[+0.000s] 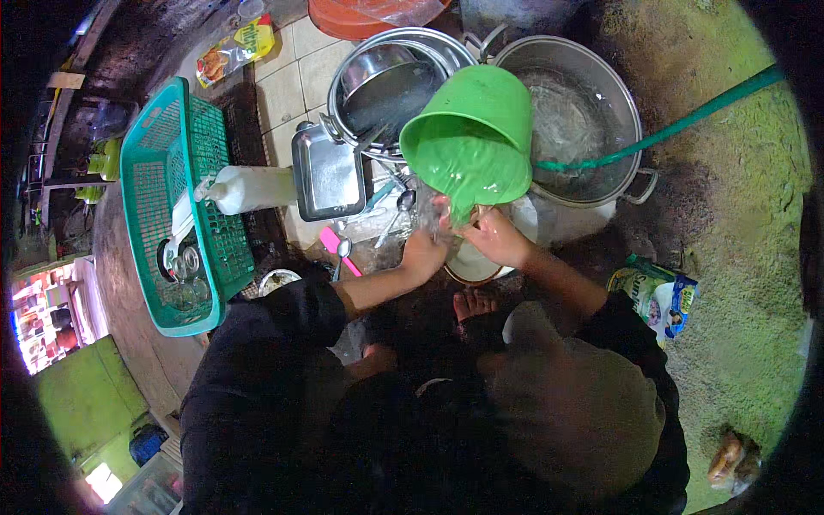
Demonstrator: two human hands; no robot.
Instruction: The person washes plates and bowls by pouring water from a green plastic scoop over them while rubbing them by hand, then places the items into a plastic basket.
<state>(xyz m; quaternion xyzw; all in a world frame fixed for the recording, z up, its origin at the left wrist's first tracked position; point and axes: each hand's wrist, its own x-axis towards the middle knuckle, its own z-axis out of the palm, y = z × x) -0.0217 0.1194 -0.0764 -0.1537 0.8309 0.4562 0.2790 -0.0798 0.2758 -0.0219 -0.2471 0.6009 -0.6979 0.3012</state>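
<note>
A green plastic bucket [479, 122] is tilted towards me, and water pours over its lower rim. My left hand [426, 254] and my right hand [494, 238] are at this rim, wet under the falling water. The right hand's fingers touch the rim; whether they grip it is hidden by the water. What the left fingers do is blurred. Below the hands lies a pale round dish [475, 262] with a brown edge. Left of them lie metal spoons [405, 201] and a pink-handled utensil [340, 248]. A rectangular metal pan [329, 170] lies further left.
Metal pots [393, 71] stand behind the bucket. A green hose [702, 112] runs into a large two-handled pot [579, 109] at the right. A teal plastic basket [187, 193] with glasses stands at the left, beside a white bottle [251, 188]. A detergent packet [656, 297] lies at the right.
</note>
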